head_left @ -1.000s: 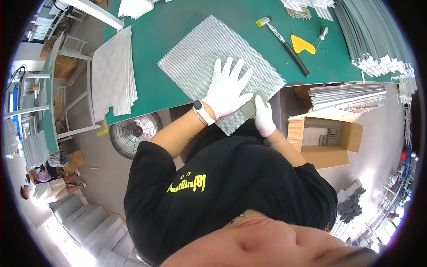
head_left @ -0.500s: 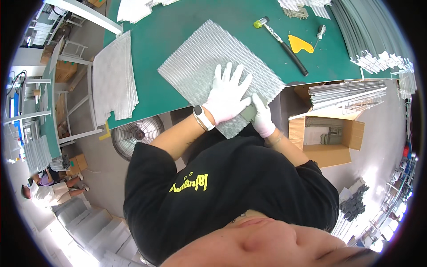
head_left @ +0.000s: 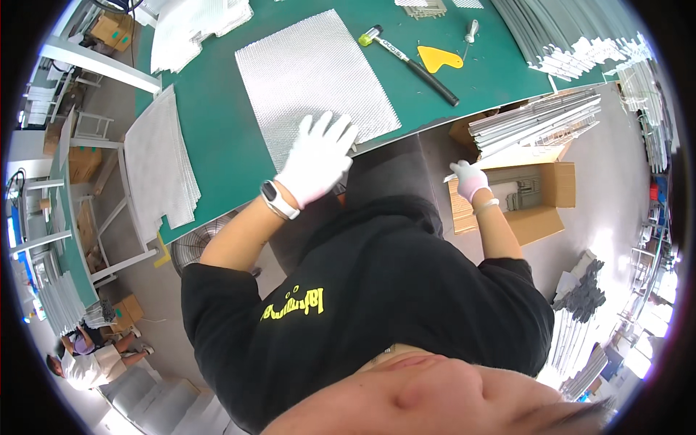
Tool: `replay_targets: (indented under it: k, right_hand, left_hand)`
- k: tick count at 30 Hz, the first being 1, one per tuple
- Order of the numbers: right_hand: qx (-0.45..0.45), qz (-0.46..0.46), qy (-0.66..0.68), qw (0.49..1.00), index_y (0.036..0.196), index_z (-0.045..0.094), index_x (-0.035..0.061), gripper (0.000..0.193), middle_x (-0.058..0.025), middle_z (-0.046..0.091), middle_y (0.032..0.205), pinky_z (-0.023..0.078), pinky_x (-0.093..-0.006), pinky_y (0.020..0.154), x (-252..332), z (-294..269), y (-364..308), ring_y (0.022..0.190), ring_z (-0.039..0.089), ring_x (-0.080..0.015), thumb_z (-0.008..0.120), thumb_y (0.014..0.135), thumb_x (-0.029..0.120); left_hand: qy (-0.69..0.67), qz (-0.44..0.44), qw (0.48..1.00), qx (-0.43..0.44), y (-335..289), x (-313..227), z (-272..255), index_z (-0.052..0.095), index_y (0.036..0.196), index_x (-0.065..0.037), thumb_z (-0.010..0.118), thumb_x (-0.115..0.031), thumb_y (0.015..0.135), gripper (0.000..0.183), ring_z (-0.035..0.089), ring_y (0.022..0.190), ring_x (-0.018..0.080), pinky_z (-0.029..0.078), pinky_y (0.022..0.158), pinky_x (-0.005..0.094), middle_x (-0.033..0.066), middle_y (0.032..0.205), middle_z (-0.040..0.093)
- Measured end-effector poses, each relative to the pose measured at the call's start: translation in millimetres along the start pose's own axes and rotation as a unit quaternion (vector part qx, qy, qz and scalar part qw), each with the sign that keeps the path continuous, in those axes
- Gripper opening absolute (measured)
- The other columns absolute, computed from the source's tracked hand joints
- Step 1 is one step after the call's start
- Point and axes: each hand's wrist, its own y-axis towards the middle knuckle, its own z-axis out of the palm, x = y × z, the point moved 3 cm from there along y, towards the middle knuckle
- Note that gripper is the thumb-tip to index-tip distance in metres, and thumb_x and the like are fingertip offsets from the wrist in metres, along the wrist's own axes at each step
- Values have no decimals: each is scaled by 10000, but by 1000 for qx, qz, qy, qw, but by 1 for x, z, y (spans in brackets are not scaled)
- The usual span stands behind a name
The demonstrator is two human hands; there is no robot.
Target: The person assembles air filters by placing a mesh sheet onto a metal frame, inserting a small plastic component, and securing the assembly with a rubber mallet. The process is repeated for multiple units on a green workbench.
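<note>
A silvery wire-mesh sheet (head_left: 312,76) lies on the green worktable (head_left: 217,138), its near corner by the front edge. My left hand (head_left: 317,156), in a white glove, rests on its near part with fingers spread. A small grey bit (head_left: 353,148) shows beside those fingertips, mostly hidden. My right hand (head_left: 471,180), also gloved, is off the table above the left flap of an open cardboard box (head_left: 533,226). Its fingers are curled together; what they hold, if anything, I cannot make out. Grey plastic-looking parts (head_left: 522,194) lie in the box.
A mallet (head_left: 409,65), a yellow scraper (head_left: 439,58) and a screwdriver (head_left: 471,32) lie behind the mesh. Mesh stacks (head_left: 159,159) sit at the left. Metal strips (head_left: 536,127) stand over the box; more strips (head_left: 573,36) fill the far right. A floor fan (head_left: 190,246) stands below the table.
My right hand has left the mesh's near corner and moved right to the box; the grey-green flat piece no longer shows in it. The mesh has turned and slid farther onto the table.
</note>
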Motion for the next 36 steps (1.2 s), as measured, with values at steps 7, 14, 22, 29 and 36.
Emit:
replay_targets:
  k: [7, 14, 22, 29, 36]
  right_hand:
    - [-113, -76, 65, 989, 966, 698, 140, 165, -86, 656, 856, 531, -404, 759, 49, -84, -31, 854, 663, -302, 619, 825, 109]
    - [-300, -322, 79, 894, 1079, 657, 74, 314, -105, 645, 834, 523, -361, 582, 209, -216, -87, 732, 649, -301, 676, 767, 100]
    - [180, -307, 764, 538, 1364, 458, -41, 454, -177, 617, 1252, 506, -399, 964, 193, -140, -64, 1086, 646, -285, 569, 960, 136]
    - [-194, 0, 971, 143, 1097, 528, -4, 428, -138, 552, 1022, 497, -410, 883, -28, -77, -13, 948, 550, -278, 478, 970, 401]
    - [-290, -269, 899, 187, 866, 531, 97, 198, -49, 540, 830, 455, -381, 750, 9, -249, -73, 786, 516, -192, 535, 969, 267]
  left_hand:
    - [-23, -57, 995, 74, 0, 11, -35, 602, 1163, -41, 567, -117, 818, 356, 522, 1206, 340, 392, 1039, 480, 163, 1244, 585]
    - [-380, -2, 900, -214, 7, -97, 51, 434, 1381, -41, 486, -176, 973, 433, 529, 1234, 295, 384, 1098, 440, 139, 1267, 585]
    - [-749, -90, 555, -351, -31, -26, 6, 580, 1180, 51, 484, -96, 1019, 238, 598, 1160, 250, 477, 1008, 335, 188, 1241, 624]
    - [-608, -61, 535, -584, -172, 75, -64, 578, 983, -52, 369, -420, 1057, 430, 489, 584, 159, 468, 761, 397, 41, 685, 543]
    - [-618, -318, 621, -362, -183, 32, -13, 587, 973, 33, 405, -378, 1043, 454, 500, 490, 104, 407, 451, 236, 68, 600, 550]
